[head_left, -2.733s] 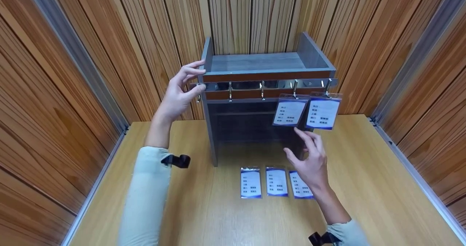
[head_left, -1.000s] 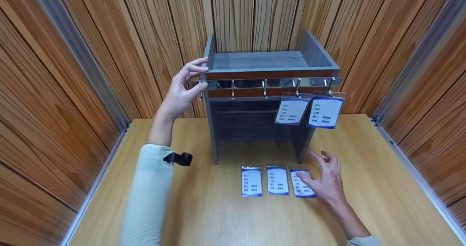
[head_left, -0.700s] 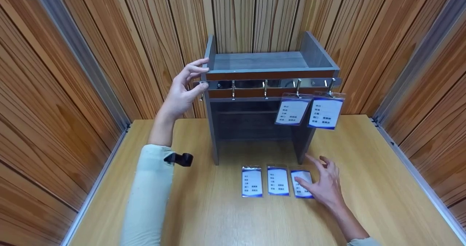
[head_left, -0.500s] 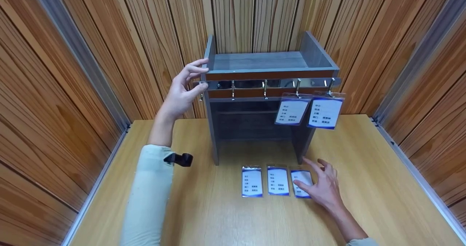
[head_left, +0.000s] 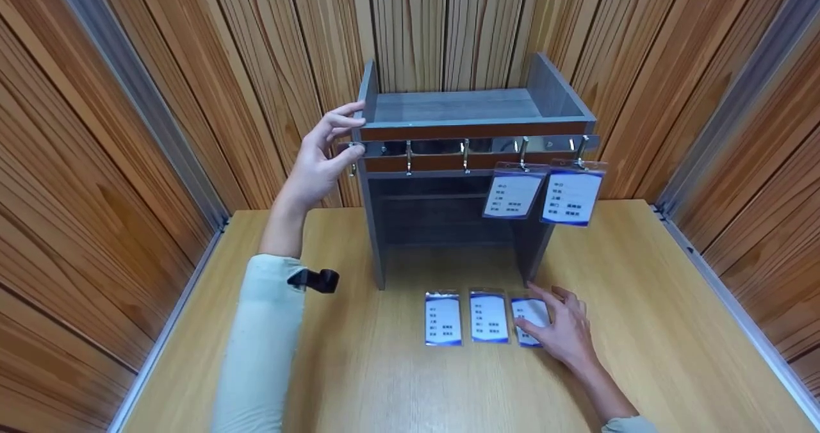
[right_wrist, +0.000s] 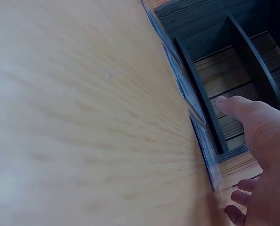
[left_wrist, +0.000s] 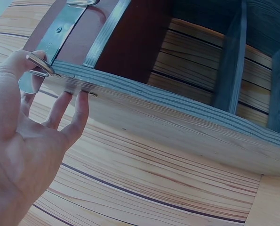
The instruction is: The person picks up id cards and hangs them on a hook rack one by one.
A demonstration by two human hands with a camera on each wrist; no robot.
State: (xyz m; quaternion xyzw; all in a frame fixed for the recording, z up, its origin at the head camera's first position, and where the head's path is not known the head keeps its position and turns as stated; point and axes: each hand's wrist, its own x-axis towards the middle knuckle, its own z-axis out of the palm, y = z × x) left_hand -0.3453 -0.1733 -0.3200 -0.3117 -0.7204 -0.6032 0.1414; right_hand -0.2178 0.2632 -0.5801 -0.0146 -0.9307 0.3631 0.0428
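Note:
My left hand (head_left: 318, 154) holds the left side of a grey wooden shelf (head_left: 458, 106). Its thumb is on the end of a metal hook rail (left_wrist: 60, 30), and its fingers lie against the side panel (left_wrist: 144, 110). My right hand (head_left: 564, 327) is spread low over the rightmost of three badge holders on the table; its thumb overlaps that badge holder (head_left: 530, 311) in the head view. In the right wrist view the thumb stands apart from the badge holder (right_wrist: 205, 148). The middle badge holder (head_left: 489, 318) and the left badge holder (head_left: 442, 319) lie flat beside it.
Two more badge holders hang from the rail's right hooks, one badge holder (head_left: 573, 196) at the end and a tilted badge holder (head_left: 514, 194) beside it. A bare hook (head_left: 466, 156) is near the rail's middle. Slatted wooden walls (head_left: 160, 100) surround the table (head_left: 378, 382).
My right hand has come down from beneath the hanging badge holders to the rightmost one on the table, lately drifting slightly left and narrowing its spread. My left hand stays on the shelf.

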